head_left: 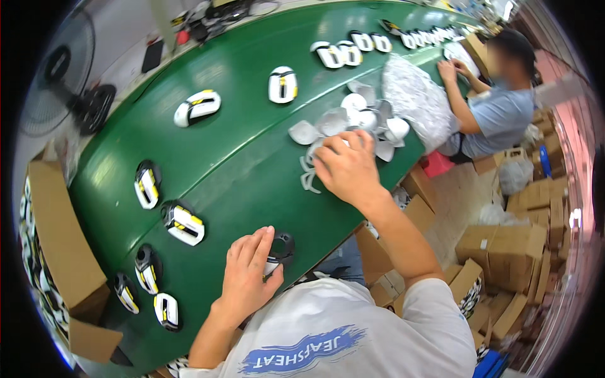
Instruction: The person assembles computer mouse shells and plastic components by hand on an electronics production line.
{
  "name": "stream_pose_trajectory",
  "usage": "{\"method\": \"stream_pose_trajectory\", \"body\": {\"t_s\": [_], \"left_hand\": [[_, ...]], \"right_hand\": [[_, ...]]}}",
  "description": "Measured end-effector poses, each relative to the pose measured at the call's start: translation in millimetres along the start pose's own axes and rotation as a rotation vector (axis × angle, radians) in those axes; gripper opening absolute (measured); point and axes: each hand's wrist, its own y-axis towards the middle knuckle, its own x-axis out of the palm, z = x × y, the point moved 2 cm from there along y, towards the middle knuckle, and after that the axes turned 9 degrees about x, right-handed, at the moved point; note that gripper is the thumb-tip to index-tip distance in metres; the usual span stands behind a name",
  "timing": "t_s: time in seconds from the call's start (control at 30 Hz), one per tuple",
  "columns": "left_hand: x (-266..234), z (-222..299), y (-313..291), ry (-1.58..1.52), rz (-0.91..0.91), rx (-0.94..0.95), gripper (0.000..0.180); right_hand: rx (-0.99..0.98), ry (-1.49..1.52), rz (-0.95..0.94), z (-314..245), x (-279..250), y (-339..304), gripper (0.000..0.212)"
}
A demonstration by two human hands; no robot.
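My left hand (249,261) is closed around a black and white plastic housing with a round black end (285,247), low over the near edge of the green table. The palm and fingers hide most of that housing. My right hand (348,165) reaches over a loose pile of curved white and grey plastic shells (333,121), its fingers bent and apart. The fingertips are among the shells, and no piece shows as gripped. Thin curved grey pieces (309,181) lie beside its thumb.
Black, white and yellow housings, such as this one (183,223), are spaced along the green table (252,179). A large clear bag (413,94) lies by the pile. A co-worker (507,107) sits at the right. Cardboard boxes (66,233) stand left and right; a fan (60,69) is far left.
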Motion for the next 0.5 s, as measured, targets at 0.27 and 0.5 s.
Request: {"method": "stream_pose_trajectory", "body": {"t_s": [0.27, 0.5], "left_hand": [[18.7, -17.6, -9.6, 0.206, -0.021, -0.082, 0.087], [4.1, 20.3, -17.8, -0.525, 0.474, -0.242, 0.022]], "right_hand": [[0.15, 0.507, 0.141, -19.9, -34.9, -20.0, 0.008], [0.305, 1.846, -0.688, -100.8, -11.6, -94.1, 0.018]]}}
